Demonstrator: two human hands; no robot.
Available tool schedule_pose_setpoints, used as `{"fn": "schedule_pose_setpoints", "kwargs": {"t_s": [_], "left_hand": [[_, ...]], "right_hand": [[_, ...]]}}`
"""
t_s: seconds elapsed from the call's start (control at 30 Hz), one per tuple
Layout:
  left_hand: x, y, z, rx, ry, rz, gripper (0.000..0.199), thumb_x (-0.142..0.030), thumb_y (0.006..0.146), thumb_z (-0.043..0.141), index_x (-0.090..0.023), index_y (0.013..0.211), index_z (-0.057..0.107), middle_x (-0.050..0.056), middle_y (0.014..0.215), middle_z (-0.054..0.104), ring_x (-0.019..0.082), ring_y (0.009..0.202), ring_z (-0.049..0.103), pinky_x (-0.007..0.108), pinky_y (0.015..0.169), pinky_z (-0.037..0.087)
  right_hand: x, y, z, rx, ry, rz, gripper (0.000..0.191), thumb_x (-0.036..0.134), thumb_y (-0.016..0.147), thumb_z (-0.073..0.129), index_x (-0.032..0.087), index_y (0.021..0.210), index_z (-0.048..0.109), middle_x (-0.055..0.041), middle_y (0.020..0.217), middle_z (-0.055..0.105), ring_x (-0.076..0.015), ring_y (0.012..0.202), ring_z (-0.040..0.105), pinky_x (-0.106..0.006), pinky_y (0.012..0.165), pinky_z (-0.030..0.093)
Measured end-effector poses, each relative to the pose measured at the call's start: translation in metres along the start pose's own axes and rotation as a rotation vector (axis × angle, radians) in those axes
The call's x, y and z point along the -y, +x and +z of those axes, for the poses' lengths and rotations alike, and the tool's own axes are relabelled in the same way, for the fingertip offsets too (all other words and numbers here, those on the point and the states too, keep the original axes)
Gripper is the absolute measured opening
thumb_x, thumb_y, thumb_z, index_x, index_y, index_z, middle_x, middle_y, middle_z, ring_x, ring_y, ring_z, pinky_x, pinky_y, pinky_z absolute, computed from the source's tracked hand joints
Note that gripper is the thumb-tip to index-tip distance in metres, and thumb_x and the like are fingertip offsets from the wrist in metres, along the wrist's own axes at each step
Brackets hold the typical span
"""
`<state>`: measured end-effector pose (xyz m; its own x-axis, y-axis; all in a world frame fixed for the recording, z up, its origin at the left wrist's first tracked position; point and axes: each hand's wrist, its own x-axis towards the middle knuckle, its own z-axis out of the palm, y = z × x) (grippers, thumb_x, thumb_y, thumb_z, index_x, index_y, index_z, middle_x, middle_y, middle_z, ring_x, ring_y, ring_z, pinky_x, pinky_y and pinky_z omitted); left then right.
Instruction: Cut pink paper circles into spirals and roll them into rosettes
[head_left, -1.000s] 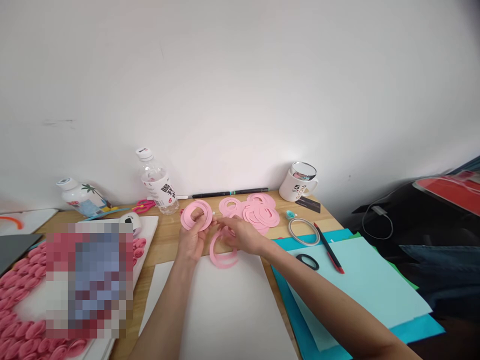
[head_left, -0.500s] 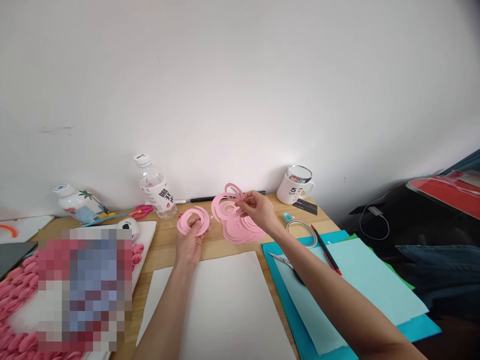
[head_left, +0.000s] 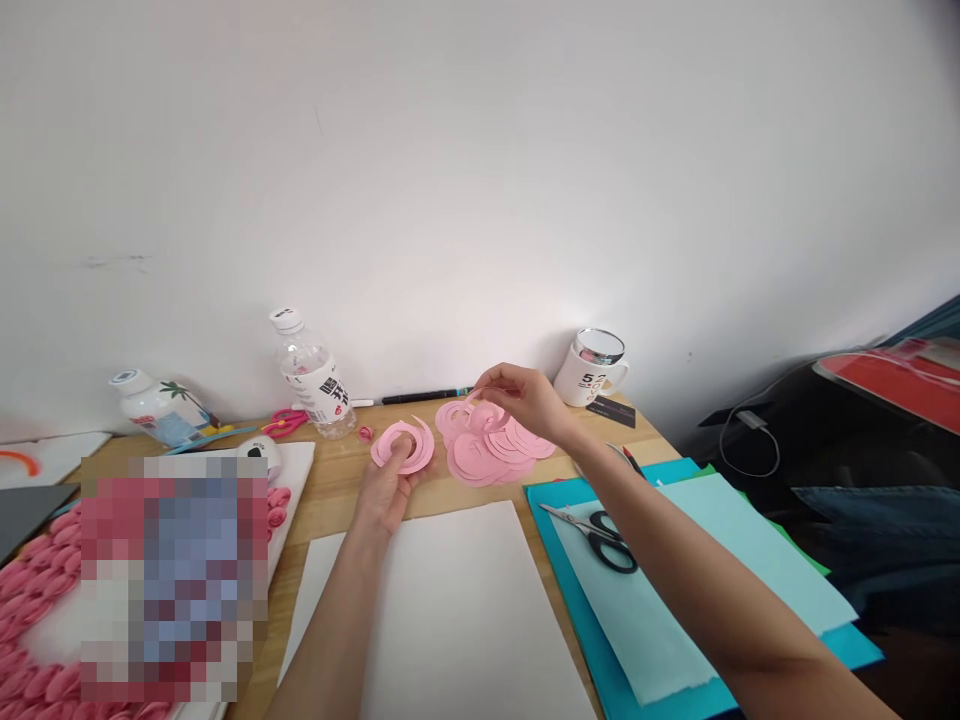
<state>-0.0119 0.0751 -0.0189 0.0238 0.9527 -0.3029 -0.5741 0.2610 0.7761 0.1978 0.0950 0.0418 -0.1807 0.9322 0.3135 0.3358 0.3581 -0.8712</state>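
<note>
– While the left hand (head_left: 386, 492) has a spiral (head_left: 382, 447), how's the grip?

– Pinching it: thumb over the pink paper and into the middle opening, fingers behind. Spiral is just past the top edge of the white sheet (head_left: 450, 610), above the desk (head_left: 330, 488).

– Right hand (head_left: 529, 400)?

– Thumb and fingertips pressed together on a second spiral (head_left: 486, 415), which hangs above the pile (head_left: 474, 466). Pink on pink, so its outline blurs; exact contact point, can't tell.

– Pile where?

– On the desk, flat overlapping pink pieces, between left hand and mug (head_left: 576, 380).

– Near the left hand?

– Small pink curl (head_left: 365, 434) just beside the spiral, on its left. Bottle (head_left: 319, 385) behind that, upright by the wall (head_left: 480, 180).

– Right side, quick.

– Scissors (head_left: 587, 530) on pale blue paper (head_left: 727, 560), handles beside the right forearm, blades pointing left. Darker blue sheet (head_left: 566, 600) underneath. Card (head_left: 611, 411) next to the mug.

– Far left?

– White board (head_left: 298, 466) with pink rosettes (head_left: 37, 575); pixelated block covers much of it.
</note>
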Motion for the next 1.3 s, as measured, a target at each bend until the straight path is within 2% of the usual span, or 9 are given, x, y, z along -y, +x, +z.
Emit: {"fn": "schedule_pose_setpoints", "kwargs": {"t_s": [0.13, 0.3, 0.53, 0.6, 0.77, 0.87, 1.07, 1.2, 1.3], "left_hand": [[0.001, -0.002, 0.001, 0.126, 0.047, -0.061, 0.015, -0.021, 0.073, 0.066, -0.011, 0.084, 0.064, 0.01, 0.088, 0.069, 0.021, 0.083, 0.065, 0.039, 0.076, 0.055], [0.004, -0.007, 0.003, 0.285, 0.056, -0.181, 0.025, -0.029, 0.073, 0.066, -0.009, 0.089, 0.065, 0.017, 0.097, 0.068, 0.028, 0.095, 0.062, 0.041, 0.08, 0.053], [0.006, -0.002, -0.005, 0.283, 0.004, -0.244, 0.025, -0.025, 0.076, 0.063, -0.01, 0.096, 0.063, 0.017, 0.098, 0.068, 0.028, 0.093, 0.063, 0.043, 0.082, 0.052], [0.004, -0.002, -0.005, 0.34, -0.03, -0.279, 0.032, -0.034, 0.078, 0.059, -0.011, 0.1, 0.062, 0.017, 0.101, 0.067, 0.028, 0.094, 0.063, 0.042, 0.082, 0.052], [-0.003, -0.007, 0.0, 0.427, -0.081, -0.255, 0.06, -0.061, 0.074, 0.047, -0.01, 0.104, 0.061, 0.018, 0.106, 0.065, 0.03, 0.101, 0.06, 0.038, 0.082, 0.052], [-0.004, -0.01, 0.002, 0.423, -0.06, -0.209, 0.056, -0.056, 0.073, 0.055, -0.011, 0.105, 0.061, 0.017, 0.108, 0.064, 0.029, 0.103, 0.059, 0.038, 0.084, 0.051], [-0.002, -0.012, 0.005, 0.354, 0.017, -0.241, 0.031, -0.007, 0.068, 0.066, -0.008, 0.1, 0.063, 0.016, 0.099, 0.068, 0.03, 0.099, 0.061, 0.043, 0.087, 0.05], [0.001, -0.008, 0.003, 0.335, -0.092, -0.21, 0.031, -0.005, 0.073, 0.059, -0.008, 0.104, 0.061, 0.017, 0.105, 0.066, 0.031, 0.106, 0.057, 0.049, 0.092, 0.045], [0.002, -0.005, 0.002, 0.334, -0.147, -0.18, 0.029, -0.007, 0.077, 0.055, -0.008, 0.105, 0.059, 0.017, 0.109, 0.064, 0.031, 0.11, 0.054, 0.05, 0.095, 0.042]], "right_hand": [[0.021, 0.003, -0.006, 0.239, 0.095, 0.006, 0.013, 0.024, 0.078, 0.056, 0.016, 0.087, 0.061, -0.0047, 0.081, 0.068, -0.0164, 0.077, 0.064, -0.03, 0.07, 0.05], [0.034, -0.002, 0.009, 0.385, 0.159, -0.047, 0.013, 0.023, 0.078, 0.055, 0.016, 0.086, 0.062, -0.005, 0.084, 0.067, -0.0164, 0.08, 0.063, -0.032, 0.074, 0.049], [0.023, -0.001, 0.013, 0.087, 0.557, -0.01, 0.015, 0.034, 0.071, 0.064, 0.022, 0.078, 0.056, -0.0002, 0.072, 0.063, -0.0172, 0.076, 0.062, -0.039, 0.08, 0.048], [0.016, -0.003, 0.012, 0.12, 0.529, 0.002, 0.014, 0.032, 0.07, 0.065, 0.021, 0.075, 0.057, 0.0, 0.07, 0.062, -0.0182, 0.079, 0.062, -0.039, 0.081, 0.048], [0.013, -0.012, 0.01, 0.455, 0.23, -0.066, 0.009, 0.023, 0.072, 0.06, 0.019, 0.065, 0.061, -0.0021, 0.069, 0.062, -0.0208, 0.091, 0.059, -0.037, 0.084, 0.046], [0.021, -0.013, 0.01, 0.533, 0.064, -0.153, 0.014, 0.016, 0.073, 0.057, 0.02, 0.06, 0.06, -0.0017, 0.074, 0.064, -0.0187, 0.086, 0.06, -0.036, 0.085, 0.046], [0.029, -0.001, 0.024, 0.32, 0.08, -0.136, 0.009, 0.016, 0.076, 0.054, 0.019, 0.076, 0.061, -0.0047, 0.105, 0.061, -0.0175, 0.098, 0.057, -0.034, 0.087, 0.045], [0.016, -0.01, 0.038, -0.134, 0.107, 0.083, 0.029, 0.031, 0.08, 0.052, 0.022, 0.108, 0.052, -0.0074, 0.111, 0.057, -0.0173, 0.096, 0.056, -0.032, 0.079, 0.048], [0.003, -0.034, 0.045, -0.144, 0.081, 0.061, 0.026, 0.039, 0.082, 0.048, 0.02, 0.098, 0.054, -0.0068, 0.098, 0.059, -0.0176, 0.089, 0.057, -0.033, 0.079, 0.047]]}}
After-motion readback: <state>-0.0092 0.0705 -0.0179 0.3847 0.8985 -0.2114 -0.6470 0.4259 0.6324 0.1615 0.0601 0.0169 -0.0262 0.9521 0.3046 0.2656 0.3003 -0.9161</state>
